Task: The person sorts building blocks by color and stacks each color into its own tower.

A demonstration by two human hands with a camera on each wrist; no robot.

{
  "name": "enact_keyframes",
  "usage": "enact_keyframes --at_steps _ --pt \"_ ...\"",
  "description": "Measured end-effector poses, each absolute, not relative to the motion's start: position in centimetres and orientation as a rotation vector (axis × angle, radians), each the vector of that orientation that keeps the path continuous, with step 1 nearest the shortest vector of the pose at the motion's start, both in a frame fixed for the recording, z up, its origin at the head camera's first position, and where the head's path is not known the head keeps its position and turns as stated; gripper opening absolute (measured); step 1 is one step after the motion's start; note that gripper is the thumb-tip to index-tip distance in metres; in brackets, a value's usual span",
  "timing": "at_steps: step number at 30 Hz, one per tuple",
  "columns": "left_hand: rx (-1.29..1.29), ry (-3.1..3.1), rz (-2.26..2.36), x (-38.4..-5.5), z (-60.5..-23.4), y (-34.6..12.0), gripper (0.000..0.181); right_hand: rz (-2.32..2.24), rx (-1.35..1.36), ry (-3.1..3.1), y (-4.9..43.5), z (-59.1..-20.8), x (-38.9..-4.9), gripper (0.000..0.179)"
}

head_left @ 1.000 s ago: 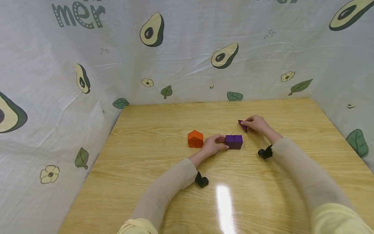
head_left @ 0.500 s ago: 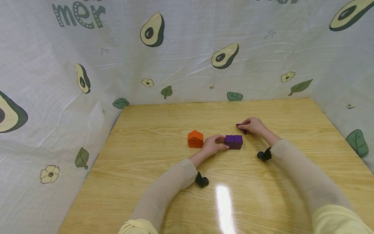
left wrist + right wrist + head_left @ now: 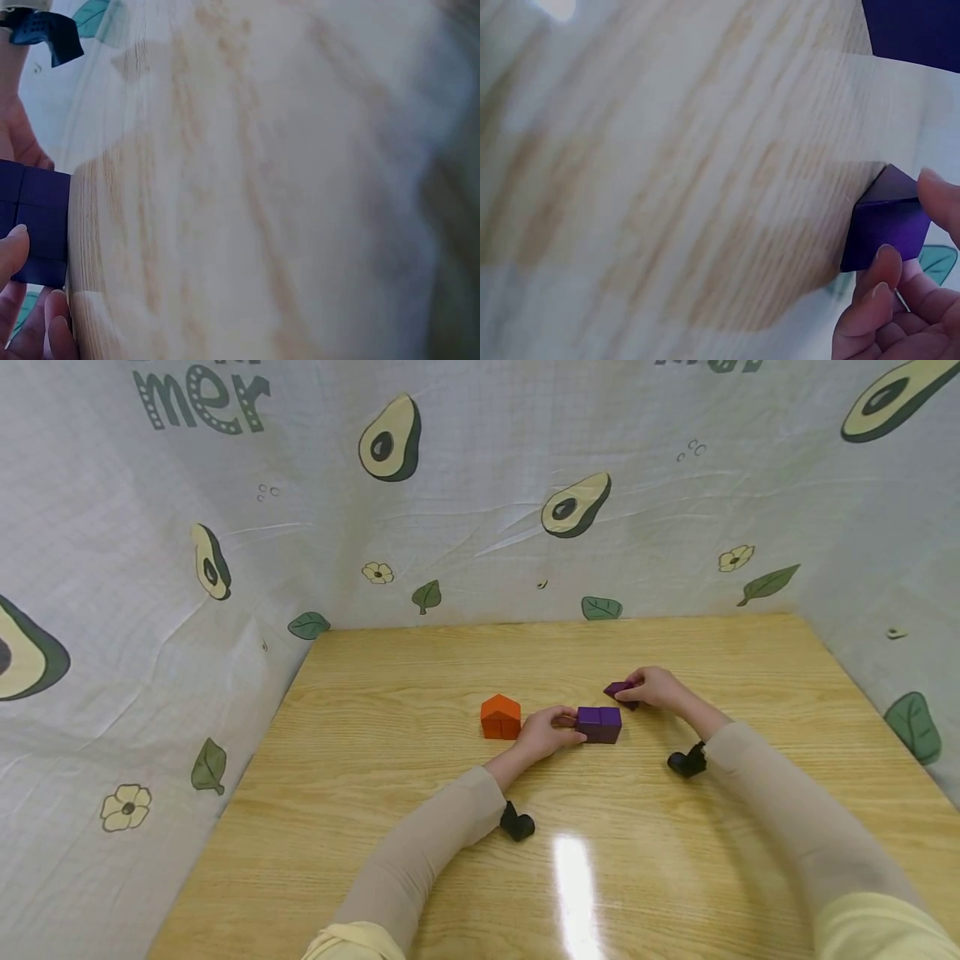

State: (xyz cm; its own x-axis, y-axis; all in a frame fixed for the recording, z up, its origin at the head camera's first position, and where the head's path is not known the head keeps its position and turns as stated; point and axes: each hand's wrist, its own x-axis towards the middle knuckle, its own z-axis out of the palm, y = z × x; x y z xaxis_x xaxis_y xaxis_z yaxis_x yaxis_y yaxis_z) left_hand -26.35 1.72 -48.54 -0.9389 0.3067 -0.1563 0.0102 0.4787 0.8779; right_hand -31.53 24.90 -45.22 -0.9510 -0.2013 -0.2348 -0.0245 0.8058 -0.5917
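In the head view, two purple cube-like blocks [image 3: 600, 724] stand side by side on the wooden table. My left hand [image 3: 543, 735] grips their left end, thumb at the front and fingers behind. The thumb [image 3: 15, 251] shows on a purple face in the left wrist view. Just behind and right of these blocks, my right hand [image 3: 660, 688] pinches a purple triangular block [image 3: 621, 690] between thumb and fingers. The right wrist view shows this triangular block [image 3: 889, 221] low over or on the table; I cannot tell which.
To the left of my left hand stands an orange house-like stack of blocks [image 3: 500, 717] with a pointed top. A cloth [image 3: 480, 485] printed with avocados hangs behind the wooden table [image 3: 420, 668] and along its sides. Black wrist cameras [image 3: 517, 822] sit below both sleeves.
My right hand has come slightly nearer and down, and the triangular block has turned in its fingers. My left hand and the purple blocks under it have stayed put.
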Motion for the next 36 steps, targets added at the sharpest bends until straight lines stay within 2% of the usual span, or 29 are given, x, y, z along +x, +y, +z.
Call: enact_keyframes --at_steps 15,36 --pt "0.255 2.414 1.464 -26.5 -48.7 1.7 0.038 -0.989 -0.201 2.715 25.0 -44.4 -30.8 0.046" --pt "0.267 2.429 1.464 -26.5 -48.7 1.6 0.036 -0.931 -0.473 2.773 23.6 -40.3 -28.1 0.041"
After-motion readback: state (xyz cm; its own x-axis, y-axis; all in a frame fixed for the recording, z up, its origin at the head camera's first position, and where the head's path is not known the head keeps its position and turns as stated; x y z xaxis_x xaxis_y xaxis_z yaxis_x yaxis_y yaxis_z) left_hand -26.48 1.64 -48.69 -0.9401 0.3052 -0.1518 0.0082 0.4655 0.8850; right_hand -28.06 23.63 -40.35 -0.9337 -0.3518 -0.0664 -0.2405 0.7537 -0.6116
